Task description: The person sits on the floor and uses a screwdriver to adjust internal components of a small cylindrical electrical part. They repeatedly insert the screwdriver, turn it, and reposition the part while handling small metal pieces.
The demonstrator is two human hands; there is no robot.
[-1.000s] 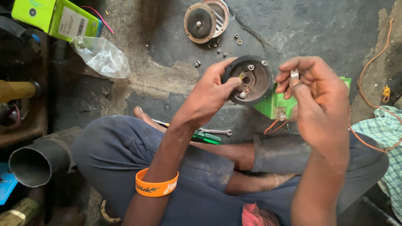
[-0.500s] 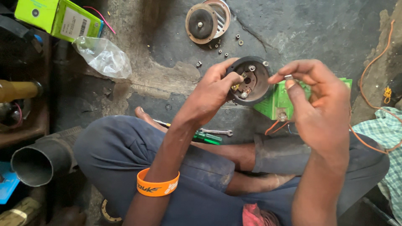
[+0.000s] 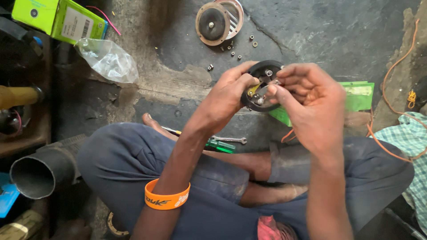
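Observation:
My left hand grips a round black housing with metal parts and a yellow piece inside, held over my crossed legs. My right hand is against the housing's right side, fingertips pinching a small metal part at its centre. An orange band sits on my left wrist. On the floor beyond lie a brown round disc on a slotted silver cover and several loose nuts and screws.
A green-handled screwdriver and small spanner lie by my shin. A green box sits behind the right hand, another green box and a clear plastic bag at upper left. A black pipe lies left; orange wire runs right.
My right hand, which held a small metal part apart from the housing, has moved left and brought its fingertips into the housing's centre. The left hand keeps its grip.

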